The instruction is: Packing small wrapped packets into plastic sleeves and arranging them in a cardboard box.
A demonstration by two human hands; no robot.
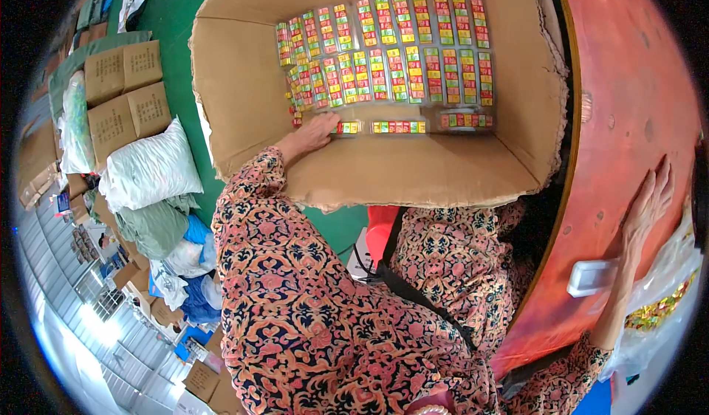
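A large open cardboard box [384, 171] holds rows of small clear packs [391, 75], each with a strip of red, yellow and green pieces. My left hand [314, 134] reaches in over the near-left side. Its fingers close at the left end of a pack lying flat along the near row [348, 128]; the fingertips are partly hidden. Out to the right, my right hand [650, 201] rests on the red tabletop [620, 119] with its fingers stretched out, holding nothing. Beside that forearm lies a small whitish plastic tray [591, 278].
Clear plastic bags [665, 304] with shiny gold and red pieces lie at the table's right edge. The table's wooden edge [570, 156] runs along the box's right side. Cardboard cartons [131, 112] and stuffed white sacks [151, 167] stand on the green floor [173, 53] at left.
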